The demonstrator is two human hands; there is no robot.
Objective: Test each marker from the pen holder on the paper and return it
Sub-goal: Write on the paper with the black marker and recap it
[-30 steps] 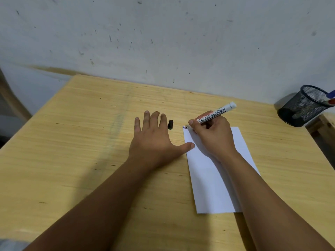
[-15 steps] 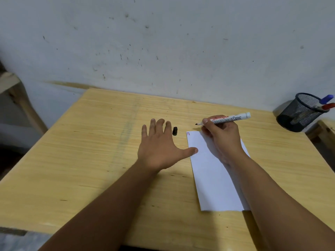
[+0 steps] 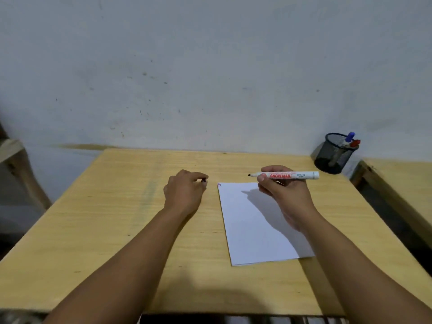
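While the right hand [image 3: 284, 195] holds the uncapped marker [image 3: 289, 175] level above the paper's [image 3: 254, 228] far edge, tip pointing left, the left hand [image 3: 184, 192] curls on the table [image 3: 117, 218], pinching the small black cap [image 3: 204, 181]. The mesh pen holder [image 3: 334, 153] stands at the far right corner with two more markers inside.

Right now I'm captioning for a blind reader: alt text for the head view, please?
The right hand holds an uncapped marker above white paper on a wooden table; the left hand pinches its cap.
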